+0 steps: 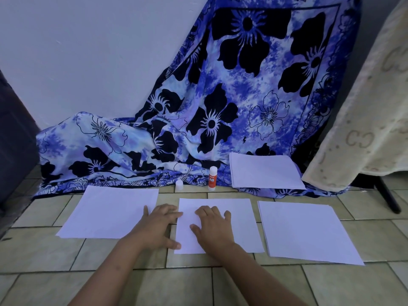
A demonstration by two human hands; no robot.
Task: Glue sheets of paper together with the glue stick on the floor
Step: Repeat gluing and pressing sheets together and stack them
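Left hand (160,226) and right hand (213,228), both spread flat, are pressing the middle sheet (240,217); glue stick (212,178) (upright) is standing beyond, nearer the right.

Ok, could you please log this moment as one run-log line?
left hand: flat on left edge of middle sheet | right hand: flat on it | glue stick: upright, untouched

Dim bluish light, soft shadows, wide-angle edge distortion
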